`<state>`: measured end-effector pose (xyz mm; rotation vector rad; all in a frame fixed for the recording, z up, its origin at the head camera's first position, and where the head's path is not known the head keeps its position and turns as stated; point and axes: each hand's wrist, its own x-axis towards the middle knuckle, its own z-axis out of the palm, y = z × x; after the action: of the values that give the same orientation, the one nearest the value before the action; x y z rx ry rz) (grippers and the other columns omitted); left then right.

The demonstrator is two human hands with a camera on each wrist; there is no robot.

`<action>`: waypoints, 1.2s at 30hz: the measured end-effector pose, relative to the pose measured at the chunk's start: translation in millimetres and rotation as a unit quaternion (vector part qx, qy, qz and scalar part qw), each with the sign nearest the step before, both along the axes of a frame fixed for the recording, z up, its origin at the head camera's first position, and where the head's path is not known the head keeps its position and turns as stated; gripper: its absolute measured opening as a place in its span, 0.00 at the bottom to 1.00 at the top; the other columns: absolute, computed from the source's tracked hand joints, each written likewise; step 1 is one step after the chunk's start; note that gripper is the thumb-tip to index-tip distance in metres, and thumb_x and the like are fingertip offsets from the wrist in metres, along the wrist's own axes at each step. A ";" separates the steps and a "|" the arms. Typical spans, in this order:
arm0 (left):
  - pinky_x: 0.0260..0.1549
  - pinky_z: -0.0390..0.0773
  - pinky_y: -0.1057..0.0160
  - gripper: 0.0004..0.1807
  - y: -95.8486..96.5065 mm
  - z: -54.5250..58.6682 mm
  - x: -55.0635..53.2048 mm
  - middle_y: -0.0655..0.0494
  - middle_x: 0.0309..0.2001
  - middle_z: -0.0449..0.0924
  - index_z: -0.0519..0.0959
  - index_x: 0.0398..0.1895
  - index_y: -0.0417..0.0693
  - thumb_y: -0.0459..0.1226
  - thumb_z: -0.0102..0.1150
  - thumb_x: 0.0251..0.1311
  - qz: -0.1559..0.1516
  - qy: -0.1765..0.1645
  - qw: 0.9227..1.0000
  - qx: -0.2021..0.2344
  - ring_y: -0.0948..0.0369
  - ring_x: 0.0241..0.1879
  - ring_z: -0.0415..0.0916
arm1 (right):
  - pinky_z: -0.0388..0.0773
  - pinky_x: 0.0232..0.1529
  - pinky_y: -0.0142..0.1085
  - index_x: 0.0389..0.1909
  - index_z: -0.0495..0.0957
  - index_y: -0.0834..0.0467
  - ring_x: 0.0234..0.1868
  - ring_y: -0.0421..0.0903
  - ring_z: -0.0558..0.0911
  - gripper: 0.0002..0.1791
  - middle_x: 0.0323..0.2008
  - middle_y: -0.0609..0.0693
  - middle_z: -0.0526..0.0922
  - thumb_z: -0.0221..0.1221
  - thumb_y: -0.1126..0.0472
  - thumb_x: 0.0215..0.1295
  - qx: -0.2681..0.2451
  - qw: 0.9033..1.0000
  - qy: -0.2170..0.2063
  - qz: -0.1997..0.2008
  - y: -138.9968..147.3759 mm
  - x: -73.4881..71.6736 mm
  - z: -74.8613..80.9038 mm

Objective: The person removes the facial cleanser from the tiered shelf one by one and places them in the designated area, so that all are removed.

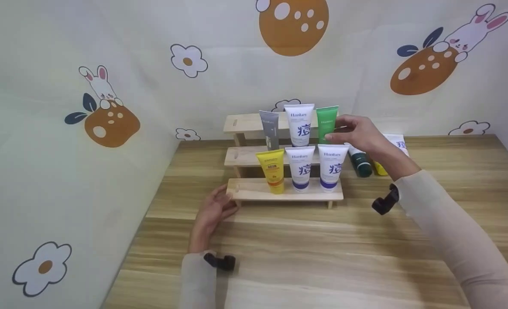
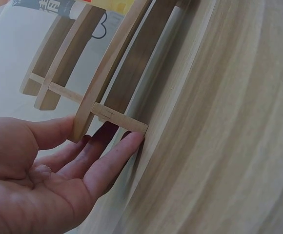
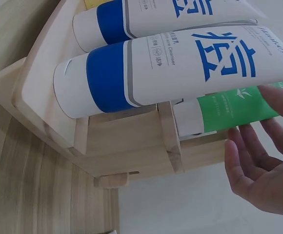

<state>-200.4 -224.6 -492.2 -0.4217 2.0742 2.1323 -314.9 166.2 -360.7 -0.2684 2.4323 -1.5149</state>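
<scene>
A three-step wooden display rack [image 1: 245,156] stands on the table. My left hand [image 1: 213,210] grips the left end of its bottom step, the thumb on the board and the fingers under it by the leg [image 2: 124,119]. With my right hand [image 1: 359,133] I pinch a green squeeze tube [image 3: 229,108] standing upright at the right of the middle step. A white tube [image 1: 299,124] and a grey tube [image 1: 271,131] share that step. Along the bottom step stand a yellow tube [image 1: 272,171] and two white tubes with blue bands, one [image 1: 300,167] beside the other [image 1: 332,167].
Right of the rack, partly behind my right arm, lie a dark green tube [image 1: 360,163], a yellow-capped tube [image 1: 381,168] and a white tube [image 1: 397,143]. A patterned cloth wall [image 1: 232,77] rises behind the wooden tabletop [image 1: 288,249] and on its left.
</scene>
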 end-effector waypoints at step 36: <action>0.52 0.86 0.55 0.26 0.1 -1.3 -1.3 0.31 0.67 0.69 0.60 0.74 0.37 0.32 0.44 0.76 -0.008 0.009 1.000 0.003 0.48 0.54 0.80 | 0.65 0.75 0.53 0.73 0.62 0.50 0.65 0.45 0.70 0.41 0.60 0.39 0.70 0.59 0.35 0.64 -0.076 0.983 0.032 -0.161 105.6 15.3 -20.0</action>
<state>-201.7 -224.4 -493.5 -0.3853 2.0736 2.1401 -299.6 271.8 -380.7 0.0542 2.5061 -1.8576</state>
